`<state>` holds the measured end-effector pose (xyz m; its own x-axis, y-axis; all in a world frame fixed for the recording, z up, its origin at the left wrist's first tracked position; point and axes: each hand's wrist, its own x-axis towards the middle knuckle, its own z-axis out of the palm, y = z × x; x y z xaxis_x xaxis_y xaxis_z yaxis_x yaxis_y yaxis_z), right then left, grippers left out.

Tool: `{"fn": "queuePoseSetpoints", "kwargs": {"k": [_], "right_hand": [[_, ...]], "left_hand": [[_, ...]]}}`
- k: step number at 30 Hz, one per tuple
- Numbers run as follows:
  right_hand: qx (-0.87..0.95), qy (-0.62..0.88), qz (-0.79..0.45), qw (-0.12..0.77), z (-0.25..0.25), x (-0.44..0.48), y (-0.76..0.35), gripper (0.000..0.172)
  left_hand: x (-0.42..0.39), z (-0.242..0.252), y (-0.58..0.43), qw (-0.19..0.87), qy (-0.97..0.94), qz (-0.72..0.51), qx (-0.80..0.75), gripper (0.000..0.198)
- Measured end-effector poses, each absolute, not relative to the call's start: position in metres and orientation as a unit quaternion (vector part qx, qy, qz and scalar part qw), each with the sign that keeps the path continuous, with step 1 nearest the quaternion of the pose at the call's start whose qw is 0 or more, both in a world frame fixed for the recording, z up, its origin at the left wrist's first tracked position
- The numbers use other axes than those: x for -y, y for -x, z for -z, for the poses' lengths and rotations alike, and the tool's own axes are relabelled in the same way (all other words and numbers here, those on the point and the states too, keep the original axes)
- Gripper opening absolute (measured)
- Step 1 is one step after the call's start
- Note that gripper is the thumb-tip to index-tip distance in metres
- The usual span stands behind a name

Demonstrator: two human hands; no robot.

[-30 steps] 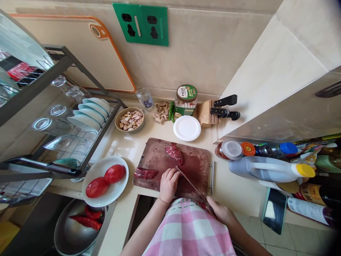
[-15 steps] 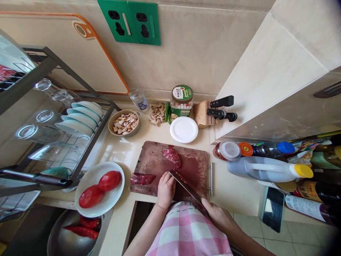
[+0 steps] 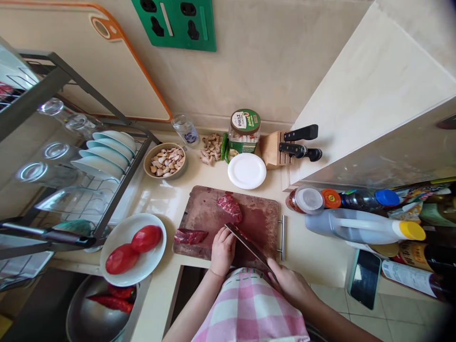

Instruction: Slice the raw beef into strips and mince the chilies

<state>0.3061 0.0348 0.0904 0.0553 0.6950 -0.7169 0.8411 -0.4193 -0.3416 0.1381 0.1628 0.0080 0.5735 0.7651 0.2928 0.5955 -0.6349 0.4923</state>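
A knife (image 3: 249,247) slants across the lower part of the brown cutting board (image 3: 199,204), its handle gripped in my right hand (image 3: 290,283). Beside the blade tip, my left hand (image 3: 223,250) has its fingers curled down onto a piece of raw red meat, mostly hidden by fingers and blade; a little red shows past the blade. Another marbled piece of meat (image 3: 230,207) lies above the knife tip, apart from it. A long strip of meat (image 3: 190,236) rests at the board's left edge.
White plate (image 3: 247,171) and knife block (image 3: 272,149) stand behind the board. Left are a bowl of garlic (image 3: 166,161), tomatoes (image 3: 147,238) on a plate, a dish rack (image 3: 123,175) and a metal bowl (image 3: 85,304) with red peppers. Bottles (image 3: 359,227) and a phone (image 3: 363,279) lie right.
The view has shifted slightly. Both hands and the knife keep nearly the same place on the board, with the right hand and handle a touch higher. The meat pieces have not moved.
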Motion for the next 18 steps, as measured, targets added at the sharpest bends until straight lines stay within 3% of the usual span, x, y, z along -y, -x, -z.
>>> {"fn": "queuePoseSetpoints", "kwargs": {"k": [5,10,18], "right_hand": [[-0.544,-0.716,0.435,0.054,-0.083,-0.033,-0.307,0.030],[-0.527,-0.705,0.468,0.079,-0.085,-0.014,-0.316,0.035],[-0.561,-0.719,0.397,0.099,-0.069,-0.077,-0.287,0.026]], "left_hand": [[-0.163,-0.009,-0.138,0.184,-0.868,-0.250,-0.388,0.018],[-0.164,-0.009,-0.138,0.194,-0.864,-0.255,-0.389,0.017],[-0.164,-0.010,-0.137,0.230,-0.850,-0.256,-0.398,0.018]]}}
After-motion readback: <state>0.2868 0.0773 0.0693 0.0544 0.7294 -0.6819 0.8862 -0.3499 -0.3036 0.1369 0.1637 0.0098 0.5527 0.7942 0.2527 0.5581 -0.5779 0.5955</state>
